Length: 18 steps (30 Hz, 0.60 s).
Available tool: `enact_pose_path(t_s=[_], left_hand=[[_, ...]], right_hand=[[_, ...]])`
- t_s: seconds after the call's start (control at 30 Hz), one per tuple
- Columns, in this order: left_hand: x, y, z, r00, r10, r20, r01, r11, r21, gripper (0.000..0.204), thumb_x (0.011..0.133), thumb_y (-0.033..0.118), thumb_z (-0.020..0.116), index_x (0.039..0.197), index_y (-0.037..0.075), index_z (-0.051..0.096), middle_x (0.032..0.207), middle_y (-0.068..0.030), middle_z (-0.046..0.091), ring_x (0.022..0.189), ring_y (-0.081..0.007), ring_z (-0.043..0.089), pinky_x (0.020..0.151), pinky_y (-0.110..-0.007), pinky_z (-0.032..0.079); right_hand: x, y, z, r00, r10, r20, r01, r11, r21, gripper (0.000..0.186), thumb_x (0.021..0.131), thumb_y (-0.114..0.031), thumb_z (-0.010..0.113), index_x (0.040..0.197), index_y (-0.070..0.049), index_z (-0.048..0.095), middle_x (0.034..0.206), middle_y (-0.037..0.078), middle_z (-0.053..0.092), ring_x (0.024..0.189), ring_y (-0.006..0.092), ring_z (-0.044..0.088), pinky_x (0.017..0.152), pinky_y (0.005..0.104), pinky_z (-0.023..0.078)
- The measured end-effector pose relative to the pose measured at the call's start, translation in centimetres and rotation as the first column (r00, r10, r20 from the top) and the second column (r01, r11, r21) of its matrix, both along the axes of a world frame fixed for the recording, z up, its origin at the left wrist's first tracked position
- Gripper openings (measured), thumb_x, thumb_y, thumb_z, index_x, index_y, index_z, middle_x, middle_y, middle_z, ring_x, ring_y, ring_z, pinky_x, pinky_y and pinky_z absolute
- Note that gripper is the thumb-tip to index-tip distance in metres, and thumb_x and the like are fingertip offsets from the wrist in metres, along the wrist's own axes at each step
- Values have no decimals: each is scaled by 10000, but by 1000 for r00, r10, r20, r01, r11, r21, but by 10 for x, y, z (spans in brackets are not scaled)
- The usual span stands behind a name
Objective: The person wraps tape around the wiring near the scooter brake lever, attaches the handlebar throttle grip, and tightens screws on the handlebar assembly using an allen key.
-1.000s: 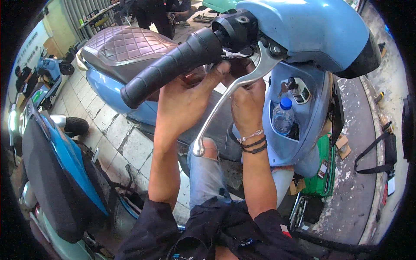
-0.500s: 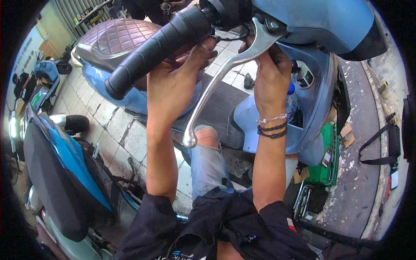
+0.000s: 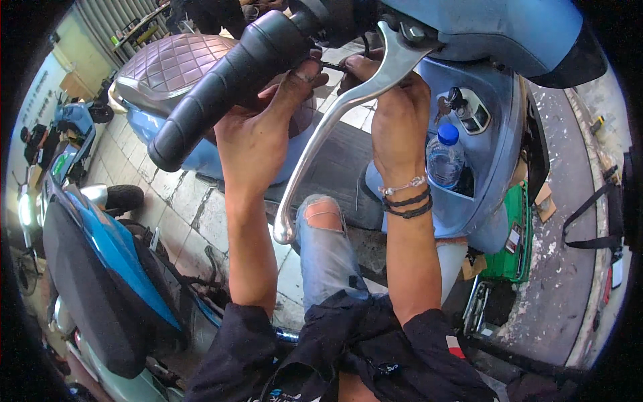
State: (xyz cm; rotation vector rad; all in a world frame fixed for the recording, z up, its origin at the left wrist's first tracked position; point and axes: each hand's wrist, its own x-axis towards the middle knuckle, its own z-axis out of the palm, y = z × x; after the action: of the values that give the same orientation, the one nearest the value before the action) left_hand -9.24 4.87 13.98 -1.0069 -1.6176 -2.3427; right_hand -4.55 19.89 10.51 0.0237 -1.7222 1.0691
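A thin black wire (image 3: 331, 65) spans the gap between my two hands, just under the scooter's handlebar. My left hand (image 3: 258, 137) is closed on its left end, partly behind the black rubber grip (image 3: 221, 87); the fingertips are largely hidden. My right hand (image 3: 402, 120) pinches the wire's other end between thumb and fingers, behind the silver brake lever (image 3: 328, 127). That lever curves down between my forearms from its pivot on the blue handlebar cover (image 3: 495, 33).
A clear bottle with a blue cap (image 3: 445, 157) stands in the scooter's front pocket, near keys in the ignition (image 3: 455, 100). The quilted brown seat (image 3: 177, 63) is at the far left. Another scooter (image 3: 100, 275) stands left; a green toolbox (image 3: 512, 234) lies right.
My right hand has moved left, away from the lever's pivot, and a stretch of wire shows between my hands. The bottle and keys are now more visible.
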Motion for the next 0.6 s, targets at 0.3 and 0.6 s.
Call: enact_pose_path(t_s=[0.3,0.6], left_hand=[[-8,-12,4,1000,2,25,3,978,-211,364,887,177,796,1214,47,705,1083,-79,731,1005,-159,683,919,-310,509],[-6,-9,7,998,-23,53,31,988,-154,239,915,157,779,1112,22,756,957,-35,744,877,-90,635,831,-251,493]], right_hand=[[3,-3,12,983,-155,100,138,976,166,199,795,-62,652,977,-48,732,966,148,737,832,317,706,746,424,541],[-4,-10,16,957,248,-149,-285,897,-339,167,896,-41,655,1036,3,734,987,173,736,954,268,709,816,364,551]])
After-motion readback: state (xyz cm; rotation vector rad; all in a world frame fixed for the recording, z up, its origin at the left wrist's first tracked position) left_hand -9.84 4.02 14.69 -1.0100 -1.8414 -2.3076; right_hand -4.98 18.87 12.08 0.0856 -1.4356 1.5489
